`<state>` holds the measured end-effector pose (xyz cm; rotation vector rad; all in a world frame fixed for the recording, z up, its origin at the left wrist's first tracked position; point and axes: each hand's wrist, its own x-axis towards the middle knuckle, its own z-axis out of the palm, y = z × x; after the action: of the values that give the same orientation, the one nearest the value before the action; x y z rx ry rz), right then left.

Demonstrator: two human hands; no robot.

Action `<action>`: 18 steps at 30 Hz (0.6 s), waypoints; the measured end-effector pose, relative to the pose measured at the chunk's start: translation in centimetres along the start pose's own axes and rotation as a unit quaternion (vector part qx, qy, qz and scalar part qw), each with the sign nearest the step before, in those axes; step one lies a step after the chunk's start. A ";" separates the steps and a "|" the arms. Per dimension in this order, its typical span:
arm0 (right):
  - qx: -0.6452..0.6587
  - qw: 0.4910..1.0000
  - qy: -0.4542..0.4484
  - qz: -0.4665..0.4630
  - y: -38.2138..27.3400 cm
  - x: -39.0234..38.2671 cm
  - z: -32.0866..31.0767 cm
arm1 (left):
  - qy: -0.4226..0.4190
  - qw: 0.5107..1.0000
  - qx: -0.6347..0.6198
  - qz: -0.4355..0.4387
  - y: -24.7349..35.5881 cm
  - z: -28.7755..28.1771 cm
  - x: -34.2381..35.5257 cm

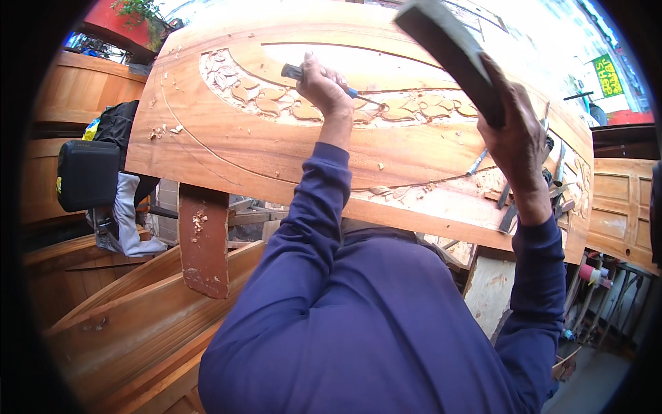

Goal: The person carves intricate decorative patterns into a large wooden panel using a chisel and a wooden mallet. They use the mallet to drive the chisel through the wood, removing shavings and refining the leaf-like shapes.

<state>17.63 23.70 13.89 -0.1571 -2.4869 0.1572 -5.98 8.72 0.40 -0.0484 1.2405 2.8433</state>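
Observation:
My left hand (324, 86) is closed around the handle of a carving chisel (365, 99). The chisel slants down to the right, its tip at the carved leaf-and-scroll band (276, 102) of a large wooden panel (241, 148). In my right hand (517, 134) is a dark, blocky wooden mallet (452, 52), gripped near its lower end and raised over the panel's right half. The mallet is apart from the chisel and hides part of the panel behind it. Pale shavings lie in and around the carving.
Several more chisels (507, 215) lie on the panel's right end, below and beside my right hand. Wooden boards (138, 324) fill the lower left. A black case (87, 176) stands left of the panel, and a panelled wooden door (624, 207) is at the right.

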 end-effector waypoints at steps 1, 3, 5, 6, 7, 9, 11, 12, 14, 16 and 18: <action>0.019 0.999 0.019 0.022 0.2 -0.6 0.0 | -0.007 0.999 -0.008 0.031 -0.3 -0.2 -0.3; 0.033 0.997 0.021 0.060 0.7 -1.4 -0.3 | -0.146 0.981 0.057 0.115 -0.9 -0.1 -3.0; 0.059 0.994 0.039 0.083 0.6 -1.7 -0.5 | -0.273 0.947 0.053 0.161 -1.9 -0.2 -4.2; 0.042 0.994 0.045 0.085 0.7 -1.8 -0.5 | -0.275 0.953 0.057 0.110 -1.5 0.2 -4.8; 0.058 0.994 0.047 0.083 1.0 -2.0 -1.0 | -0.277 0.958 0.058 0.053 -0.7 1.1 -5.5; 0.031 0.996 0.041 0.068 1.8 -2.0 -0.7 | -0.320 0.943 0.038 0.077 -0.5 0.7 -5.0; 0.019 0.996 0.038 0.081 1.6 -1.3 -0.9 | -0.360 0.916 0.058 0.166 -2.1 -0.4 -4.7; 0.017 0.995 0.034 0.089 1.6 -1.0 -1.3 | -0.404 0.880 0.091 0.232 -1.8 -0.2 -4.7; 0.008 0.994 0.034 0.099 1.4 -0.7 -1.7 | -0.378 0.906 0.087 0.171 -1.6 0.5 -4.7; 0.006 0.995 0.036 0.091 0.9 0.0 -1.8 | -0.336 0.936 0.042 0.093 -1.5 0.7 -3.5; 0.038 0.994 0.048 0.092 1.2 0.9 -1.8 | -0.326 0.943 0.058 0.027 -1.4 0.9 -2.4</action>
<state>18.08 25.13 15.64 -0.3540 -2.3642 0.3147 -3.53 10.29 0.14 0.8620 1.2372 2.4669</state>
